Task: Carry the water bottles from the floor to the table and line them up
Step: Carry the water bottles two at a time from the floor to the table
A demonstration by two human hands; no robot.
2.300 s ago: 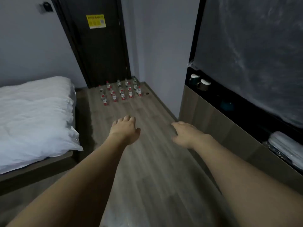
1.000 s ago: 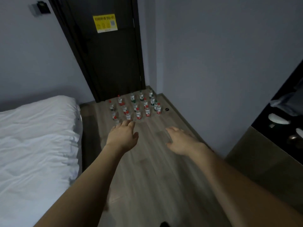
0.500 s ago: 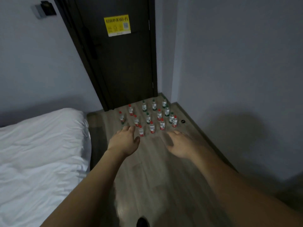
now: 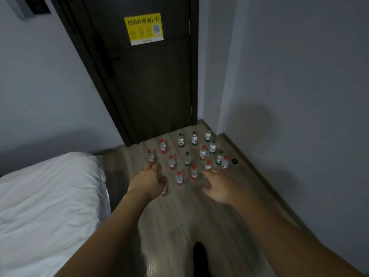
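Here, the left hand [image 4: 147,181] and the right hand [image 4: 220,186] are reaching forward over the wood floor [image 4: 179,216], fingers loosely spread and holding nothing. Just beyond them, the water bottles [image 4: 187,158] are standing upright in a cluster, red-capped and green-capped, before a dark door [image 4: 151,86] bearing a yellow Wi-Fi sign [image 4: 143,29]. A white bed [image 4: 50,206] is lying to the left, a small black disc [image 4: 234,161] sitting beside the bottles.
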